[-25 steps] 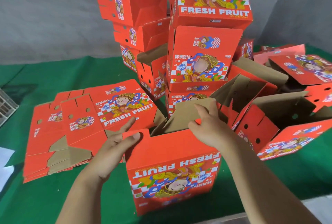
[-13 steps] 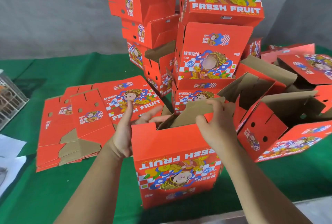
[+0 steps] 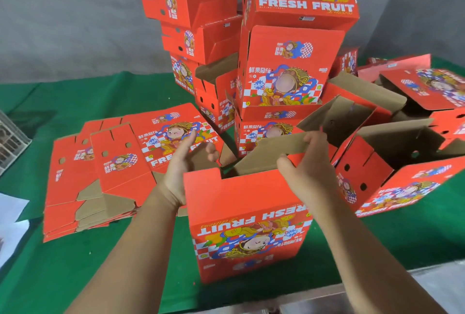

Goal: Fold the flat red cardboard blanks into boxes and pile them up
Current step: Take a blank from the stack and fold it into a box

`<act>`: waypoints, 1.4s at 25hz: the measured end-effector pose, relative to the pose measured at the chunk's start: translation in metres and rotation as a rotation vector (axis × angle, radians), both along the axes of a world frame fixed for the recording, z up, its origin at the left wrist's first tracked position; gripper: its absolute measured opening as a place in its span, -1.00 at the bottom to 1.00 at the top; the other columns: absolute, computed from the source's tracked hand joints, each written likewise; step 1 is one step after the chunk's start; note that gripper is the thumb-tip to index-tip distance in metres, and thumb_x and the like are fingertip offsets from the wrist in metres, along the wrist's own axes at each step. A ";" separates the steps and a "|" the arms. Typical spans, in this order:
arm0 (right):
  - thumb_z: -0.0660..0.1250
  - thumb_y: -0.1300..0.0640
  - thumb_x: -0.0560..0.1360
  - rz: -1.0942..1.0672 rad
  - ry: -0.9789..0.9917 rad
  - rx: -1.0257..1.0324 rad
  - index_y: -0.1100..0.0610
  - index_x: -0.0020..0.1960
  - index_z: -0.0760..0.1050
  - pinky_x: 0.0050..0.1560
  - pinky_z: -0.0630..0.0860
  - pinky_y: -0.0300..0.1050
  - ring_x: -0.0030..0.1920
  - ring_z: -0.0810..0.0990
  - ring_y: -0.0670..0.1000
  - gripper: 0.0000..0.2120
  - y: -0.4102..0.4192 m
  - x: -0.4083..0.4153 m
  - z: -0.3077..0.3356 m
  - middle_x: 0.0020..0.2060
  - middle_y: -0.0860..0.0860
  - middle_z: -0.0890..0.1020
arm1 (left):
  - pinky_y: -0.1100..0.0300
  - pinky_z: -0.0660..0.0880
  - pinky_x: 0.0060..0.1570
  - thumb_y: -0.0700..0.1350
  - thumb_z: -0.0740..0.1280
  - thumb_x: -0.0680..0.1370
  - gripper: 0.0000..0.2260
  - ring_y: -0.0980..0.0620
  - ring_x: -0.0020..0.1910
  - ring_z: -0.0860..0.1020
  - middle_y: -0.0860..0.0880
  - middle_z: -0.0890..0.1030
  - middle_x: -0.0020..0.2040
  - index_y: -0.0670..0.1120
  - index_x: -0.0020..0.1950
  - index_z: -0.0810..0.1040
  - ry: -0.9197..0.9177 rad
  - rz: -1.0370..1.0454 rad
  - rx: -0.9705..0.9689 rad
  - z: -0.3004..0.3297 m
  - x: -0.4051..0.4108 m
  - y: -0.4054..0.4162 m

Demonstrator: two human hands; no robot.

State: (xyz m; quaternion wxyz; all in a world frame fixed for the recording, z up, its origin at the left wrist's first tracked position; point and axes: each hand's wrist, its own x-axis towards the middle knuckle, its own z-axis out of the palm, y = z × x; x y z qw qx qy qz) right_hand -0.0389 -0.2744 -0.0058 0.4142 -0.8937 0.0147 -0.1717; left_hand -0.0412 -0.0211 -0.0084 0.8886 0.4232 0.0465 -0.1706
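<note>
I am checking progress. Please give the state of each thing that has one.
box in hand: upright, top open
brown flap: raised, pinched by right hand
left hand: open, at the box's left edge
flat blanks: unfolded, stacked
box pile: folded, stacked

So the half-folded box (image 3: 249, 223) stands at the near middle of the bench (image 3: 63, 263). The stack of flat blanks (image 3: 120, 167) lies to its left, the tall pile of folded boxes (image 3: 289, 67) sits behind it, and more open boxes (image 3: 392, 167) lie tipped over on the right.
</note>
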 end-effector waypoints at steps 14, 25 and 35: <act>0.31 -0.17 0.59 -0.099 -0.075 -0.571 0.16 0.06 0.51 0.07 0.40 0.18 0.14 0.48 0.33 -0.63 -0.005 -0.001 -0.025 0.03 0.17 0.51 | -0.02 0.27 0.11 0.06 0.18 0.51 -0.87 -0.09 0.06 0.37 0.14 0.53 -0.13 0.16 -0.12 0.52 -0.692 0.437 1.273 0.002 0.000 0.001; 0.46 -0.29 0.37 -0.120 -0.087 -0.464 -0.10 0.63 0.11 0.47 0.21 0.38 0.62 0.02 0.32 -0.05 -0.005 -0.011 -0.017 0.62 0.19 0.06 | -0.11 -0.17 0.58 0.29 -0.06 0.67 -0.53 -0.13 0.63 -0.11 0.11 0.22 0.44 0.36 0.60 0.18 -0.589 -0.154 1.896 -0.010 -0.003 -0.043; 0.30 0.15 0.61 0.182 -0.141 -0.406 0.01 0.69 0.06 0.31 0.48 0.15 0.40 0.51 0.10 -0.28 -0.032 -0.018 -0.041 0.38 0.04 0.57 | -0.13 0.16 0.54 0.37 0.07 0.53 -0.36 -0.16 0.56 0.13 -0.11 0.19 0.50 0.11 0.54 0.31 -0.557 0.293 1.719 -0.028 0.009 -0.051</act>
